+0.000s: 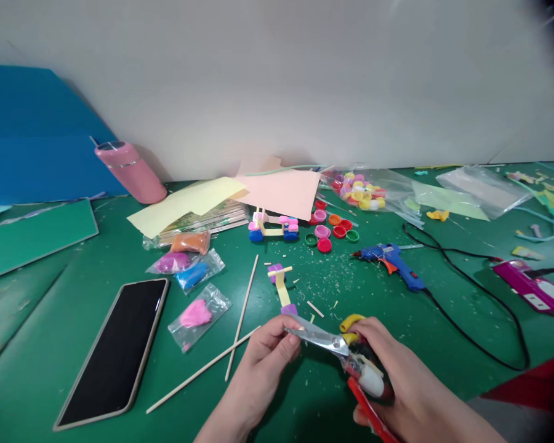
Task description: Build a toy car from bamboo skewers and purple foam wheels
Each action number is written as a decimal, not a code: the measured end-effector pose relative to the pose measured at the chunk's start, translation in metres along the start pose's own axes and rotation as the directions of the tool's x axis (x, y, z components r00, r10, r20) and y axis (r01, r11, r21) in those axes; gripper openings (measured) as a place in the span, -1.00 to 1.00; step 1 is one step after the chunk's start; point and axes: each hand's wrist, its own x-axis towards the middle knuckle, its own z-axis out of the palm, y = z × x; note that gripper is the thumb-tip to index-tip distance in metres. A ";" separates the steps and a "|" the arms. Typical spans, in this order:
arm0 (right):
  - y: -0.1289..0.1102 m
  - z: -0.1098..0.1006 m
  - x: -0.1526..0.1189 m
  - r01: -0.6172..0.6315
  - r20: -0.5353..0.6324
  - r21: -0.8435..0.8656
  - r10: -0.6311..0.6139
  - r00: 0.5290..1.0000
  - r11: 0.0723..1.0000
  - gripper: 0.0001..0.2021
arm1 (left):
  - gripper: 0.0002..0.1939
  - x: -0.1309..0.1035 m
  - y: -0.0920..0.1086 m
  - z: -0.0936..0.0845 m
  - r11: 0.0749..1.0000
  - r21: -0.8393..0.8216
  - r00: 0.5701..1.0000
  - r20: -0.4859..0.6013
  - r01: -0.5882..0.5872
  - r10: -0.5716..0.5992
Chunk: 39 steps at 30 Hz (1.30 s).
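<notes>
My right hand (388,369) is wrapped round scissors (323,339) with yellow and red handles, their blades pointing left. The fingers of my left hand (274,351) are pinched together at the blade tips; whatever they hold is too small to make out. Just beyond them lies a small frame (282,289) of pale sticks with purple pieces at its ends. Two thin wooden sticks (203,370) cross on the green table left of my left hand. Farther back stands a stick model (273,227) with blue and pink parts.
A phone (115,351) and clay packets (196,312) lie at left. Bottle caps (323,232) and a blue glue gun (392,261) with a black cord are at right, near a purple power strip (530,286). A pink bottle (132,172) stands behind.
</notes>
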 end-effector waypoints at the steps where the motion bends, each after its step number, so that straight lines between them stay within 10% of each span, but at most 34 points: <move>1: 0.000 0.002 0.000 -0.002 -0.027 0.021 0.003 1.000 1.000 -0.42 | -0.87 0.000 0.000 0.000 1.000 0.013 1.000 -0.002 -0.003 0.003; 8: -0.003 0.010 0.001 -0.136 0.024 0.243 0.134 0.991 0.961 -0.64 | -0.91 -0.001 -0.002 -0.004 0.997 0.082 1.000 0.004 -0.010 0.010; 16: 0.003 -0.001 0.002 0.003 0.083 -0.166 0.011 0.997 0.986 -0.74 | -0.90 -0.002 -0.003 -0.005 0.995 0.088 0.999 0.025 -0.044 0.042; 39: -0.004 0.000 0.004 -0.009 0.119 -0.164 0.029 0.993 0.986 -0.80 | -0.84 -0.002 0.000 -0.001 0.997 0.053 0.998 0.031 -0.049 0.048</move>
